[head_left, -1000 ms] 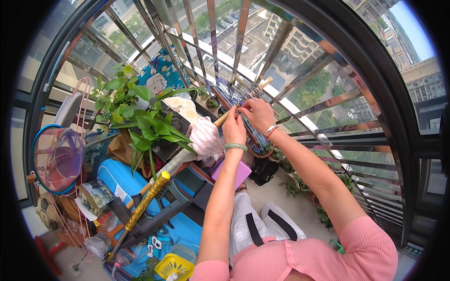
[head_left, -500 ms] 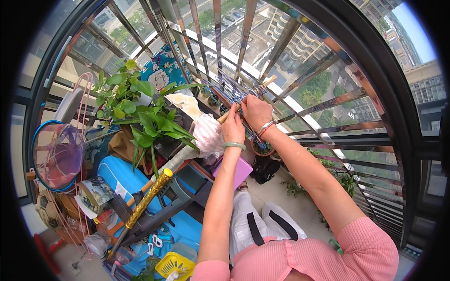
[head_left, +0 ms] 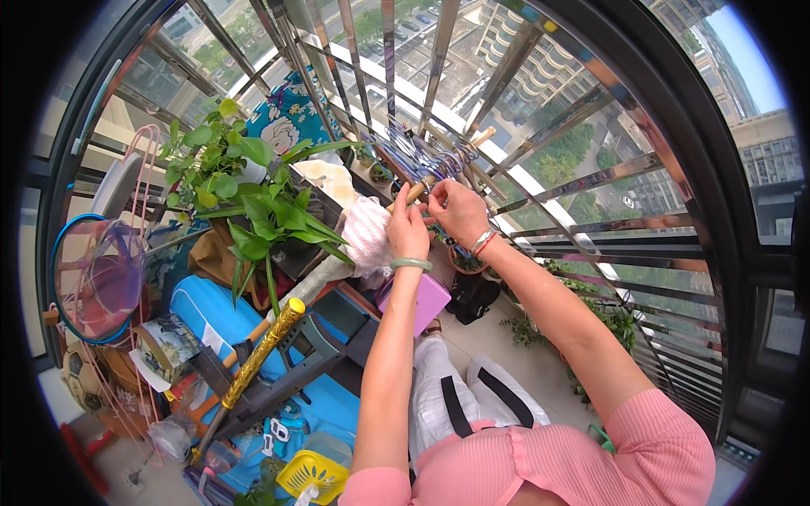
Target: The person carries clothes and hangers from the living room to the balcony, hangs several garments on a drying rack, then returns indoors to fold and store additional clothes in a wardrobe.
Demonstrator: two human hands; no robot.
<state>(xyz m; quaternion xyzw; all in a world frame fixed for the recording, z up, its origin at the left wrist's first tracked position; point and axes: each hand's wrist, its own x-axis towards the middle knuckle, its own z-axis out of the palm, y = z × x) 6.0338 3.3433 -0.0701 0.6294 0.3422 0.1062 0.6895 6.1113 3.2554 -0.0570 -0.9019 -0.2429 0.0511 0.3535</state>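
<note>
On a balcony, a bunch of thin blue wire clothes hangers [head_left: 412, 153] appears hooked near the far end of a tan wooden pole [head_left: 417, 191], beside a shiny metal railing [head_left: 592, 182]. The left hand [head_left: 407, 226], fingers half curled, touches the pole; how firmly is unclear. The right hand [head_left: 460, 211] pinches thumb to fingertips, contents too small to tell. Many hangers are already gathered; how many remain unhandled cannot be told.

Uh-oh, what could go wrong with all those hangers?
The hangers are bunched together by the wooden pole, so they might tangle. The right hand is close beside them, so one could poke it. If any slip, they might bump the plant pot below.
</note>
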